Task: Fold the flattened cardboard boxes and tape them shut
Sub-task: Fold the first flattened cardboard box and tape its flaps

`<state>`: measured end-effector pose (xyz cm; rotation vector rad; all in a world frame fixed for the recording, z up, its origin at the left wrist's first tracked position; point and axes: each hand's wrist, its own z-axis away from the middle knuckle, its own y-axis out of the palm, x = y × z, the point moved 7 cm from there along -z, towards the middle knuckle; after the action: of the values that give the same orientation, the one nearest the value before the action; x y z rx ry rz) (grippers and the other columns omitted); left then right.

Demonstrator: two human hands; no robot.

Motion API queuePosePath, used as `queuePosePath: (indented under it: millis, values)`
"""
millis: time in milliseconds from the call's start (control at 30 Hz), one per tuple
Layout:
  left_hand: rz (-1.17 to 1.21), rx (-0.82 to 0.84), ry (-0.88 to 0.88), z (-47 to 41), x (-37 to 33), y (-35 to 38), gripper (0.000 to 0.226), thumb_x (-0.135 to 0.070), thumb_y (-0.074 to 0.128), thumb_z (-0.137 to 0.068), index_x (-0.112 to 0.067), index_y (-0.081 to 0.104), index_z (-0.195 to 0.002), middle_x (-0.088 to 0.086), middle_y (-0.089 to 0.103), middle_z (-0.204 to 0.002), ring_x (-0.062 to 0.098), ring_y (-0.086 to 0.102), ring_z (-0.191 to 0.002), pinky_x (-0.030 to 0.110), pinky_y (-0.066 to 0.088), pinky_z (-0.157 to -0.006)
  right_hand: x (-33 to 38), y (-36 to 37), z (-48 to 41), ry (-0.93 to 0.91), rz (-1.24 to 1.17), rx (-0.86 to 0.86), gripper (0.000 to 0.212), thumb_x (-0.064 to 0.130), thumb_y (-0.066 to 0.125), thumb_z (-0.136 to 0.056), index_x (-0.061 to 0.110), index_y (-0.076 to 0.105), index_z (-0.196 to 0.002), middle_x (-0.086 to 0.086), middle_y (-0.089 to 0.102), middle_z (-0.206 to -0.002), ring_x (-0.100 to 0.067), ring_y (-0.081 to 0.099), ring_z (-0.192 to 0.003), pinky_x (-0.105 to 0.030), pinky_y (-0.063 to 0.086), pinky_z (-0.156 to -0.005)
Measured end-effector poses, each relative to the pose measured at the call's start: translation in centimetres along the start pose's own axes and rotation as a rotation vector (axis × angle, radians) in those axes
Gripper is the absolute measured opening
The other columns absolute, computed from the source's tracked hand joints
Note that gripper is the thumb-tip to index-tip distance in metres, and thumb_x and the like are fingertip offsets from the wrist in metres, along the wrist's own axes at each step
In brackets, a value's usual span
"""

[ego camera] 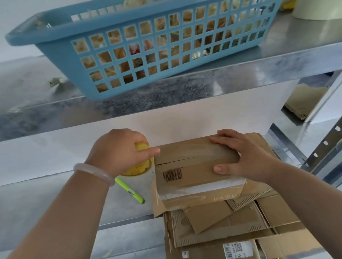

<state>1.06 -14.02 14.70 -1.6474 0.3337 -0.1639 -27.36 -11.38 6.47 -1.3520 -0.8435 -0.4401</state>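
A folded brown cardboard box with a barcode sits on a pile of flattened cardboard boxes on the metal shelf. Clear tape runs along its top seam. My left hand grips a yellow tape roll at the box's left end, the forefinger pointing at the box top. My right hand lies on the box's right end with fingers spread over the top and the thumb against the near face.
A green highlighter pen lies on the shelf left of the box. On the shelf above stand a blue plastic basket full of bags and a pale tape roll. A metal shelf upright is at right.
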Motion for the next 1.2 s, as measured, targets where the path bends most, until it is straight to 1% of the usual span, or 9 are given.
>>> queuePosePath:
  millis: [133,267,400,533,733,867,967,1067,1200]
  values:
    - [0.096,0.069,-0.035,0.7,1.1,1.7,0.058,-0.085,0.043,-0.068,-0.04,0.071,-0.091,-0.016,0.064,-0.088,0.007,0.058,-0.083,0.031,0.051,-0.072,0.2,-0.1,0.0,0.013,0.005,-0.004,0.088,0.072,0.073,-0.055,0.052,0.047,-0.136,0.034,0.025,-0.146,0.008,0.026,-0.133,-0.025,0.025,-0.111]
    - [0.452,0.085,-0.072,1.5,2.3,3.6,0.017,-0.056,0.055,-0.087,-0.046,0.068,-0.081,-0.021,0.067,-0.087,-0.005,0.06,-0.084,0.024,0.046,-0.072,0.3,-0.2,0.2,0.015,-0.003,-0.01,0.086,0.069,0.074,-0.056,0.05,0.048,-0.136,0.032,0.026,-0.147,0.014,0.025,-0.13,-0.006,0.021,-0.098]
    - [0.544,0.095,-0.098,1.9,3.1,5.3,0.014,-0.048,0.059,-0.089,-0.05,0.066,-0.076,-0.032,0.066,-0.083,-0.012,0.058,-0.083,0.017,0.041,-0.067,0.5,-0.2,0.3,0.013,0.002,-0.007,0.085,0.069,0.073,-0.056,0.051,0.048,-0.135,0.032,0.026,-0.146,0.025,0.025,-0.121,0.002,0.02,-0.09]
    - [0.601,0.099,-0.147,1.8,3.5,6.6,0.011,-0.052,0.064,-0.084,-0.047,0.071,-0.077,-0.025,0.068,-0.08,-0.005,0.06,-0.076,0.023,0.045,-0.066,0.7,-0.2,0.4,0.037,0.02,-0.012,0.084,0.066,0.074,-0.057,0.05,0.049,-0.136,0.031,0.027,-0.147,0.014,0.026,-0.127,0.004,0.021,-0.087]
    - [0.605,0.117,-0.225,1.6,3.7,7.7,0.025,-0.069,0.065,-0.07,-0.046,0.07,-0.075,-0.024,0.068,-0.075,-0.003,0.061,-0.072,0.021,0.043,-0.061,0.6,0.3,0.2,0.083,0.078,0.048,0.083,0.074,0.065,-0.064,0.054,0.04,-0.141,0.037,0.018,-0.149,0.005,0.022,-0.137,-0.021,0.026,-0.107]
    - [0.583,0.14,-0.247,1.3,3.6,8.1,0.032,-0.068,0.067,-0.07,-0.037,0.071,-0.076,-0.015,0.069,-0.078,0.003,0.062,-0.077,0.029,0.051,-0.069,0.8,0.6,0.2,0.124,0.15,0.063,0.072,0.084,0.041,-0.074,0.059,0.031,-0.14,0.043,0.011,-0.147,0.001,0.022,-0.14,-0.037,0.027,-0.115]
    - [0.567,0.16,-0.233,1.2,3.5,8.1,0.032,-0.067,0.067,-0.071,-0.037,0.07,-0.08,-0.015,0.069,-0.084,0.005,0.062,-0.082,0.031,0.052,-0.074,1.4,0.6,-0.4,0.218,0.153,-0.074,0.054,0.076,0.03,-0.085,0.052,0.039,-0.133,0.031,0.026,-0.147,-0.005,0.037,-0.131,-0.038,0.038,-0.103]
    - [0.554,0.154,-0.228,1.2,3.4,8.2,0.032,-0.068,0.065,-0.072,-0.038,0.069,-0.081,-0.016,0.068,-0.084,0.005,0.061,-0.081,0.031,0.052,-0.072,2.6,1.0,-0.9,0.313,0.327,-0.174,0.037,0.059,0.039,-0.095,0.041,0.04,-0.127,0.016,0.038,-0.14,-0.016,0.05,-0.115,-0.033,0.038,-0.083]
    - [0.563,0.152,-0.241,1.3,3.6,8.5,0.032,-0.069,0.063,-0.073,-0.039,0.068,-0.081,-0.016,0.068,-0.08,0.005,0.061,-0.078,0.028,0.048,-0.064,4.0,1.5,-1.2,0.322,0.515,-0.182,0.039,0.054,0.035,-0.097,0.036,0.038,-0.132,0.012,0.043,-0.139,-0.016,0.045,-0.129,-0.048,0.024,-0.113]
